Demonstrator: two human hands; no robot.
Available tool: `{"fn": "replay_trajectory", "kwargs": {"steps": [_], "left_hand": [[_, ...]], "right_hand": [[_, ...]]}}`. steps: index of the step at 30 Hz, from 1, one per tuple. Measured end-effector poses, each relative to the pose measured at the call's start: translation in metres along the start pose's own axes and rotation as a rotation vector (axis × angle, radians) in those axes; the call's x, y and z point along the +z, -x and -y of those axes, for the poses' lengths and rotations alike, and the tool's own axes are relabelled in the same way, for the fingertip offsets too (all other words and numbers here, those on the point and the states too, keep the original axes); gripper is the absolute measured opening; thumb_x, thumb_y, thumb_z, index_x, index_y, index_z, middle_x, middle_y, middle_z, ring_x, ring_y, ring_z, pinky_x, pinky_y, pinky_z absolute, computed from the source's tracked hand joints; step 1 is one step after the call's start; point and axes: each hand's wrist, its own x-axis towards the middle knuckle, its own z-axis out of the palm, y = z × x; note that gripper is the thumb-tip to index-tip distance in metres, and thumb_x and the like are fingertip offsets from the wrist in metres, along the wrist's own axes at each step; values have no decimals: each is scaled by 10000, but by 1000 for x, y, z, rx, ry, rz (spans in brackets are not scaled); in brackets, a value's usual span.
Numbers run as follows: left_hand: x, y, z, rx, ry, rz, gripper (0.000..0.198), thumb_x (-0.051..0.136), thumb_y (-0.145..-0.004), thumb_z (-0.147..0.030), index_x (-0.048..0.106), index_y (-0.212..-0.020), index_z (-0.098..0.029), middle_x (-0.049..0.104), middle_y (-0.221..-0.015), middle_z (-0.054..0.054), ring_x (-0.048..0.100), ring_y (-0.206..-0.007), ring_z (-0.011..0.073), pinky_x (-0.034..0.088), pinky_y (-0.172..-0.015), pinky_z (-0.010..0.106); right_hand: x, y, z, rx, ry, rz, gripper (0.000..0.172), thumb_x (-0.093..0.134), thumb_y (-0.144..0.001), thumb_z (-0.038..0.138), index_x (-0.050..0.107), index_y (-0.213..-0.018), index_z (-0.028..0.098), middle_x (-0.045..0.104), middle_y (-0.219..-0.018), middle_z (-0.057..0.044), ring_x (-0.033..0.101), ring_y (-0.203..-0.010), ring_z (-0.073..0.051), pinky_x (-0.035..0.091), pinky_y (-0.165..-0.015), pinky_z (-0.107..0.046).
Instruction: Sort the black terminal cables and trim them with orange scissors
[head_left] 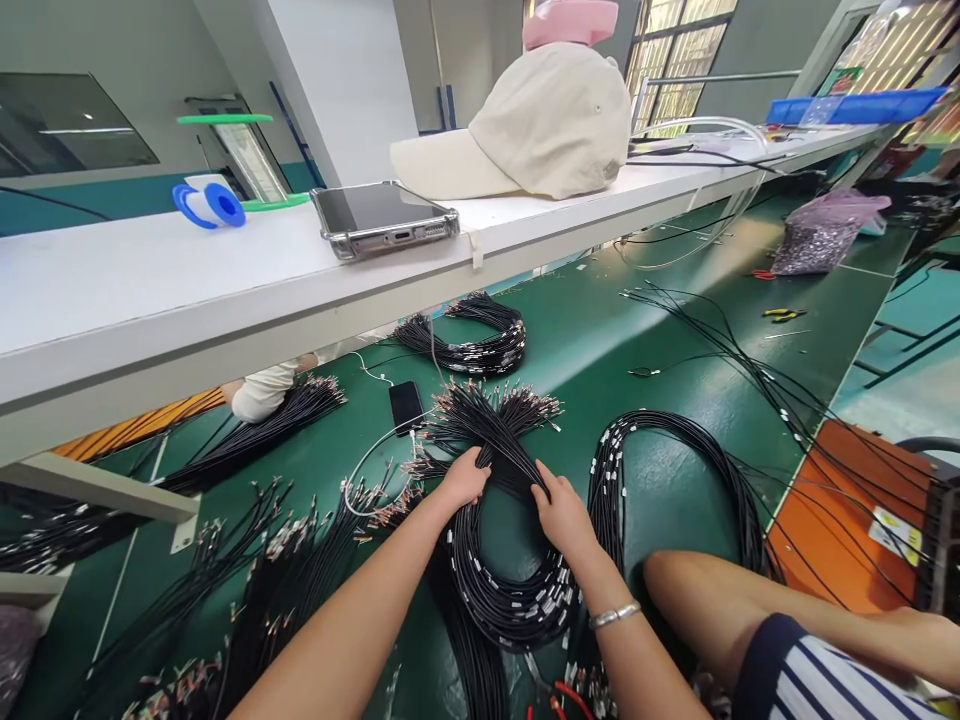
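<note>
A thick bundle of black cables (517, 615) lies looped on the green surface, with white labels along its lower curve. Its two ends cross at the top and fan out into copper-coloured tips. My left hand (466, 478) is closed around the left side of the loop, just under the crossing. On the right side, my right hand (562, 510) grips the other strand of the same bundle. Red-handled pliers (555, 695) lie just below the loop. To the right rests a second arched bundle of labelled black cables (675, 425).
Overhead, a white shelf (247, 300) carries a phone (386, 220), a beige cap (540, 130) and a blue spool (210, 205). Another coiled bundle (480, 340) lies behind, near a black phone (406, 407). Another person's sleeve (264, 392) shows at left. Yellow-handled pliers (784, 314) lie at right.
</note>
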Motion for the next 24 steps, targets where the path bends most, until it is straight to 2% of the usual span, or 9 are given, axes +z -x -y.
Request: {"fn": "replay_trajectory", "kwargs": {"steps": [2,4,7,11,14,16,19,22,24], "left_hand": [[1,1,0,35,-92,-45,245,523,-850,-267,535,-1052,-129,581,-983,59,583,-820,154,506,-704,335],[1,3,0,82,-183,-97,298,538,-838,-259,516,-1111,-141,532,-1133,85,534,-1004,212,455,-841,422],[2,5,4,142,-290,-144,353,540,-835,-260,486,-1169,-158,463,-1242,97,453,-1128,252,373,-934,484],[5,6,5,189,-354,-146,389,541,-831,-256,464,-1201,-159,455,-1263,106,438,-1151,258,347,-954,491],[2,13,1,208,-351,-142,565,613,-759,-212,395,-1272,-120,467,-1251,149,439,-1161,268,349,-965,421],[-4,26,2,221,-337,-163,633,628,-727,-199,368,-1295,-98,479,-1224,165,451,-1150,265,350,-964,371],[-19,76,17,260,-299,-214,507,541,-786,-226,406,-1267,-138,501,-1167,121,497,-1082,208,388,-920,313],[-26,165,58,288,-254,-240,313,443,-836,-221,501,-1140,-174,553,-1028,64,553,-934,149,442,-828,268],[-16,232,95,279,-242,-240,214,423,-843,-228,563,-996,-177,576,-927,52,562,-862,160,449,-806,298]], "right_hand": [[-2,2,1,6,48,-6,455,415,-866,249,399,-1317,193,550,-925,-95,578,-778,-213,405,-672,-288],[-3,3,1,-6,120,-25,481,457,-838,224,403,-1314,195,544,-913,-89,560,-762,-214,403,-657,-289],[-2,2,0,-40,202,-66,488,485,-803,174,445,-1288,201,547,-888,-90,517,-841,-239,396,-728,-308],[-1,2,-4,-54,216,-99,461,489,-789,167,494,-1250,196,543,-937,-112,484,-886,-253,390,-788,-337],[-2,3,-6,-54,202,-112,485,517,-773,196,482,-1256,183,533,-1001,-133,487,-911,-263,402,-793,-357],[-6,7,-6,-49,179,-133,541,542,-762,248,438,-1284,149,528,-1042,-154,487,-939,-279,405,-811,-385],[-15,28,-4,-58,136,-189,532,497,-791,306,423,-1272,93,514,-1122,-173,461,-1037,-279,380,-888,-399],[-23,80,-9,-104,-74,-260,392,420,-828,315,513,-1164,133,563,-1096,-125,509,-1003,-221,388,-904,-359],[-21,130,-17,-27,-308,-228,358,447,-814,382,564,-1073,165,609,-1012,-102,564,-893,-210,429,-842,-357]]}}
